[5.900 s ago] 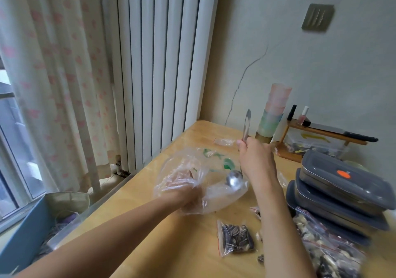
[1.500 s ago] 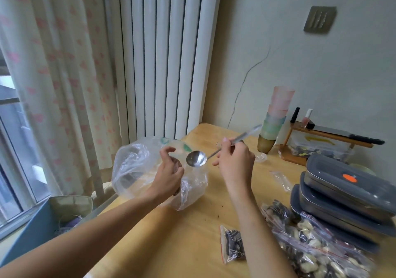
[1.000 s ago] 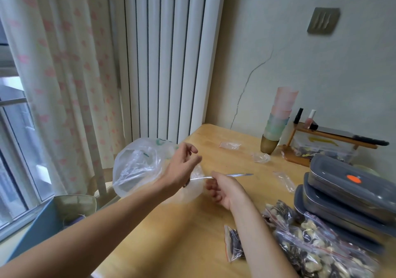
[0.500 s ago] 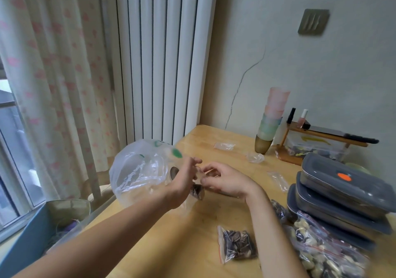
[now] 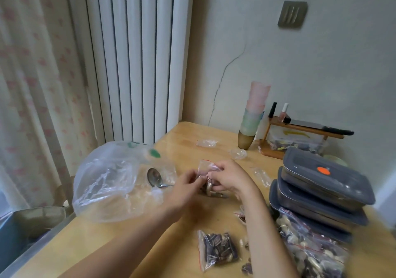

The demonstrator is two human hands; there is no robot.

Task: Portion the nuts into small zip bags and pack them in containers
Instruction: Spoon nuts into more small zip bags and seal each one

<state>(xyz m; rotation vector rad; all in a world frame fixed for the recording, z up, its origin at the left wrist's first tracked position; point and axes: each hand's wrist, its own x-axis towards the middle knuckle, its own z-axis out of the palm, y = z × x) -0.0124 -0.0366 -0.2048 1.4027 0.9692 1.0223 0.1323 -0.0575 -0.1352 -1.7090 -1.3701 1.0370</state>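
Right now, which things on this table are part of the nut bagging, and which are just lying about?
Part of the job:
small zip bag pinched by left hand and right hand
spoon
big plastic bag
filled seed bag
grey containers

Lying about:
stacked cups
nail polish bottles

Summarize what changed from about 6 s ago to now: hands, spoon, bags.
The right hand let go of the spoon, which now lies on the table against the big plastic bag. The left hand released that bag, now slumped on the table. Both hands now pinch a small zip bag. The stacked containers, cup stack and filled seed bag stayed put.
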